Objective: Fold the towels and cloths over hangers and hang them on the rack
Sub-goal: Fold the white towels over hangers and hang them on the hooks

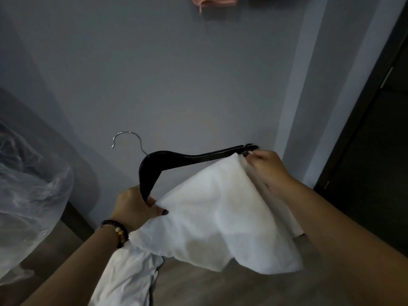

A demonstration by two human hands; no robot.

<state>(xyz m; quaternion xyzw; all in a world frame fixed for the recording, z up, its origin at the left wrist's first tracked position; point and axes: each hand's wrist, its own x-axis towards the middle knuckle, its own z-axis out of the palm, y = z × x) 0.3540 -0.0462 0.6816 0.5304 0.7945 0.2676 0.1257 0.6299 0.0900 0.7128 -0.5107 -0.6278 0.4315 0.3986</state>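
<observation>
The left hand (132,206) is curled round the lower left end of a black hanger (154,164), and an edge of the white towel (212,208) is pinched against that end by the thumb and fingers. A beaded bracelet (117,230) is worn on the left wrist. The right hand (265,168) is closed on the upper right corner of the towel, which is pinched just at the hanger's right end, beside a clip or notch there that is too blurred to be made out. The towel is spread between the two hands beneath the hanger's bar and droops in loose folds toward the floor; whether it is already passed over the bar cannot be told. The hanger is held tilted, its right arm raised higher and farther away, and its chrome hook (128,140) is curved up and to the left against the wall.

Below the left forearm a second white cloth (125,277) with a dark edge is seen lying crumpled. At the left a clear plastic bag (33,195) is bunched up. Wood-look flooring (198,288) is seen beneath. Behind the hanger a grey wall (176,74) is seen, and a dark door (375,151) is set at the right. At the top edge the bottom hem of a pink cloth (212,2) is seen hanging.
</observation>
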